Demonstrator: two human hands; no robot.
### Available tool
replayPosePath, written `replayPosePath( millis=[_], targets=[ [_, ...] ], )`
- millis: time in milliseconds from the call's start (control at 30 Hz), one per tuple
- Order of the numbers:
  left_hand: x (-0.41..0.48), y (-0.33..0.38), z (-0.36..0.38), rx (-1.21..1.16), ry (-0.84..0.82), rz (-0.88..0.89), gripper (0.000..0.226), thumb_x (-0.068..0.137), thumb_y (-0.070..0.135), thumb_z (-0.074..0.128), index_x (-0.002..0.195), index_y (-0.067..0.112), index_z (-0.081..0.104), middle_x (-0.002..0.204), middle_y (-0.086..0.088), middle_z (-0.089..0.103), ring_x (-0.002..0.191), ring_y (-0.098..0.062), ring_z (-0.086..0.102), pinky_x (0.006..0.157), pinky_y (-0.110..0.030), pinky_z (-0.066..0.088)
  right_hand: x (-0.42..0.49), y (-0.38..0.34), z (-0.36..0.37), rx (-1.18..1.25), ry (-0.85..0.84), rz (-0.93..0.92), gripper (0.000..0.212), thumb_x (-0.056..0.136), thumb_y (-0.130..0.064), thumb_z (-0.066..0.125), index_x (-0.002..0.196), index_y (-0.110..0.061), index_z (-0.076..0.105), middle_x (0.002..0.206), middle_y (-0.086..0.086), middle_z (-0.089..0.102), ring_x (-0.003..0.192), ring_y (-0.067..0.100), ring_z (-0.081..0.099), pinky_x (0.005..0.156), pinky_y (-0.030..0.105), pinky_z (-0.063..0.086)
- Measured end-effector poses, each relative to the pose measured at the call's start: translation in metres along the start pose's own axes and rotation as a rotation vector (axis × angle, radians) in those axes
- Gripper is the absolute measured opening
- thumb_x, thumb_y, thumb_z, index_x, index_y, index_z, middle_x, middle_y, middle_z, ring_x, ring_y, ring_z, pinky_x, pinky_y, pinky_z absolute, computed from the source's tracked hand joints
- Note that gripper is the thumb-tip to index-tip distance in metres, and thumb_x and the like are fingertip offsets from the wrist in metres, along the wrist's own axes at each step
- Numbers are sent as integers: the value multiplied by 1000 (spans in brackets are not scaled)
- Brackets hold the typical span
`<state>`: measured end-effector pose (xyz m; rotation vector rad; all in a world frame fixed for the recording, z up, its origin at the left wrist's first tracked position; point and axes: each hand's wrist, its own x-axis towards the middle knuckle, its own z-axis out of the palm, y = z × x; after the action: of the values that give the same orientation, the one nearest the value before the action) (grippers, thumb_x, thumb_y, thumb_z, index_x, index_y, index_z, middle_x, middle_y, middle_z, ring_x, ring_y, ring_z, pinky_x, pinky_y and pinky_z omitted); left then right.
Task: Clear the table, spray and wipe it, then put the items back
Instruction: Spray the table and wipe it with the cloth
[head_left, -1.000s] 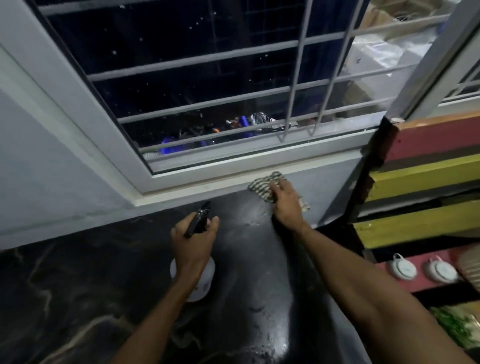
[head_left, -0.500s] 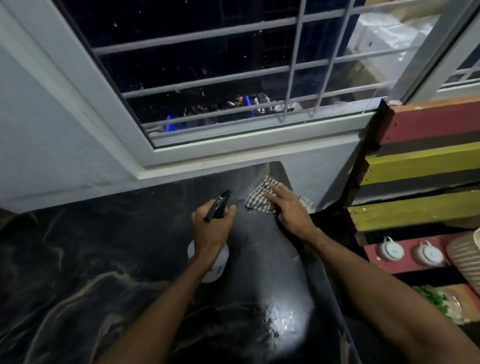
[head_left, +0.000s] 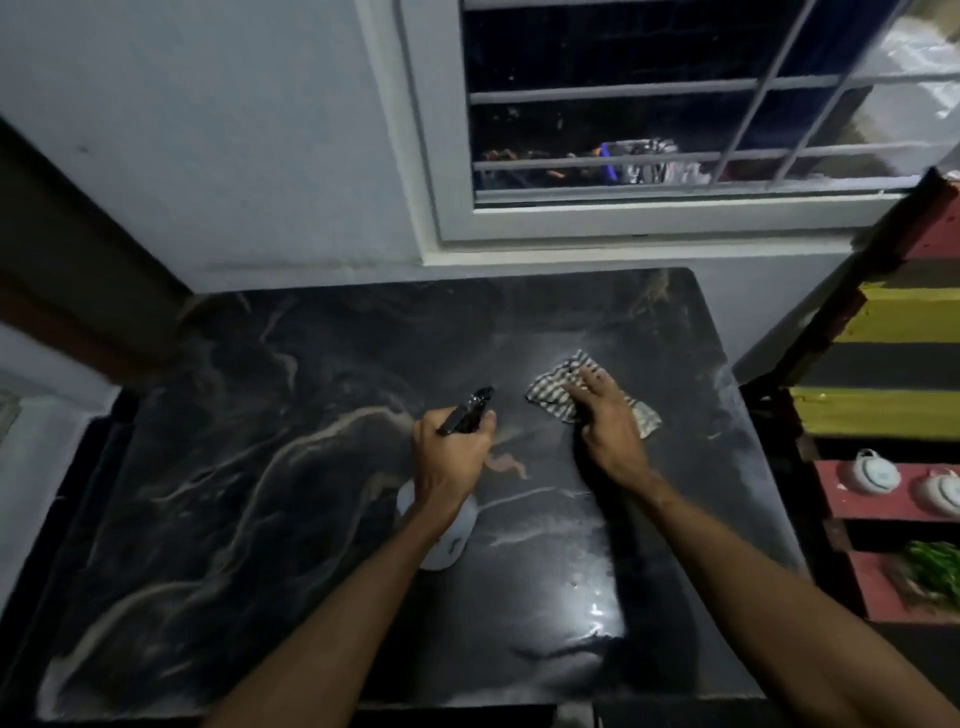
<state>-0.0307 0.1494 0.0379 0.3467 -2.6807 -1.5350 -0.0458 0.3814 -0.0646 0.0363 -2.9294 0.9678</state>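
A black marble-patterned table (head_left: 260, 467) fills the middle of the view, wet and shiny near its right front. My left hand (head_left: 449, 462) grips a white spray bottle (head_left: 447, 540) by its black trigger head (head_left: 467, 410), held just above the table's middle. My right hand (head_left: 608, 421) lies flat with straight fingers on a striped cloth (head_left: 550, 395), pressing it onto the table's far right part. The bottle's body is partly hidden under my left wrist.
A white-framed barred window (head_left: 675, 156) and a grey wall stand behind the table. At the right is a red, yellow and black painted shelf (head_left: 893, 322) with two white lidded pots (head_left: 870, 470) and green leaves (head_left: 935, 569). A dark beam runs at the left.
My right hand has drawn the cloth back from the table's far corner toward me. The view has tilted down and back, showing the whole table. My left hand still holds the bottle.
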Motion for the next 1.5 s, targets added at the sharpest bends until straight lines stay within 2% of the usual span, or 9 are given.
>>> replayPosePath(
  millis=[367, 533, 700, 833, 1000, 1133, 1267, 1433, 1500],
  targets=[
    [-4, -85, -155, 43, 157, -108, 44, 81, 33, 76, 49, 17, 51, 50, 2, 55, 64, -28, 62, 62, -36, 50, 25, -136, 86, -39, 53, 169, 64, 69, -11, 46, 131, -6, 63, 144, 27, 48, 131, 45, 45, 115, 53, 34],
    [-4, -110, -208, 13, 269, -93, 41, 78, 23, 81, 53, 11, 50, 46, 6, 51, 49, -8, 52, 58, -26, 35, 1, -230, 171, -11, -216, -273, 59, 81, -15, 43, 138, -11, 58, 153, 20, 43, 144, 35, 36, 124, 42, 20],
    [0, -145, -252, -1, 369, -94, 36, 79, 23, 81, 55, 13, 56, 51, 6, 58, 52, -12, 58, 57, -26, 43, 51, -269, 199, -20, -120, -156, 62, 73, -9, 49, 135, -8, 60, 150, 25, 44, 140, 43, 40, 119, 51, 29],
    [1, -164, -281, 26, 422, -98, 39, 79, 21, 80, 53, 18, 51, 51, 9, 54, 51, -15, 57, 55, -26, 40, 19, -316, 228, -39, -339, -520, 68, 75, -5, 47, 142, -11, 54, 156, 17, 39, 147, 30, 31, 125, 42, 19],
    [6, -184, -309, -11, 487, -156, 35, 80, 22, 80, 55, 13, 56, 50, 6, 57, 51, -9, 57, 54, -27, 44, 64, -360, 256, -73, -275, -281, 65, 78, -18, 40, 141, -13, 55, 156, 21, 38, 146, 38, 33, 125, 42, 18],
    [4, -194, -330, 20, 539, -154, 33, 82, 24, 78, 57, 16, 57, 53, 7, 59, 56, -3, 59, 52, -19, 39, 46, -388, 280, -62, -456, -682, 67, 77, -2, 47, 143, -12, 54, 157, 18, 38, 147, 33, 32, 124, 41, 20],
    [9, -206, -342, 19, 559, -185, 32, 82, 27, 77, 58, 15, 59, 55, 4, 62, 54, -8, 60, 54, -24, 45, 104, -415, 294, -86, -284, -376, 61, 79, -1, 57, 139, -12, 58, 154, 20, 41, 144, 38, 36, 122, 45, 26],
    [16, -200, -347, -93, 575, -282, 37, 80, 30, 76, 53, 14, 56, 52, 4, 61, 55, -11, 60, 56, -28, 45, 70, -413, 294, -75, -399, -615, 61, 81, -7, 44, 140, -11, 56, 155, 16, 41, 146, 30, 34, 123, 41, 25],
    [18, -200, -345, -80, 542, -364, 44, 81, 33, 74, 47, 15, 52, 49, 2, 58, 57, -17, 60, 57, -28, 44, 101, -400, 284, -17, -271, -359, 58, 80, -3, 48, 137, -9, 59, 151, 18, 46, 141, 35, 40, 121, 40, 29]
  ],
)
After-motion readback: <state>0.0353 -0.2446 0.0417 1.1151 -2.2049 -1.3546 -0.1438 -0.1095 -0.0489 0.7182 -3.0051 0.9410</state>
